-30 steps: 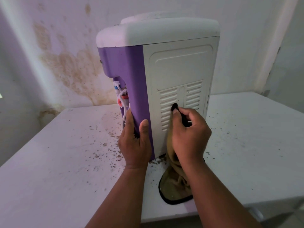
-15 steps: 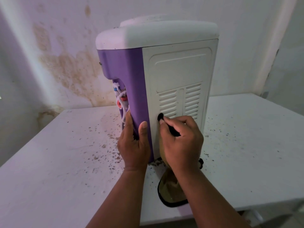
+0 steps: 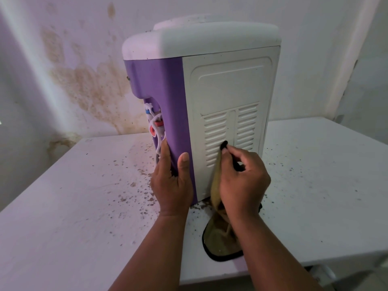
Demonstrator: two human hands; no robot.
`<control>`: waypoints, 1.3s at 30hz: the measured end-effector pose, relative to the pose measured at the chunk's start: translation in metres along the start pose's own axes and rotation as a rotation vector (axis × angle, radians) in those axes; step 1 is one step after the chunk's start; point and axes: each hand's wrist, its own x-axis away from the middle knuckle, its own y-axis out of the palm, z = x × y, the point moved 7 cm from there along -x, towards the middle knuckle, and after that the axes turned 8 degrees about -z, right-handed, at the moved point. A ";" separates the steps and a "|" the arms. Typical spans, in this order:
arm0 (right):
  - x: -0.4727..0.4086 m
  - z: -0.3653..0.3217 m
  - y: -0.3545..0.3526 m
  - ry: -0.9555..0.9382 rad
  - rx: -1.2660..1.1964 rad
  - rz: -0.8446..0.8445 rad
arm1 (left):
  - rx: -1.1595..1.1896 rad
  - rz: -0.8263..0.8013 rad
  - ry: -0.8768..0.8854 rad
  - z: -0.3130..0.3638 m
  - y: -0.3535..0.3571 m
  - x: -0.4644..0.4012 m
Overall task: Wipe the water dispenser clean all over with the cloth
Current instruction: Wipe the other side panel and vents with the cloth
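Here, speckled white table, stained wall, water dispenser

Both forearms are bare to the frame edge, no sleeves showing; the hands are bare.
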 end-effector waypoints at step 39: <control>0.019 0.011 0.009 -0.096 0.117 -0.174 | 0.097 -0.031 -0.010 -0.010 0.006 0.000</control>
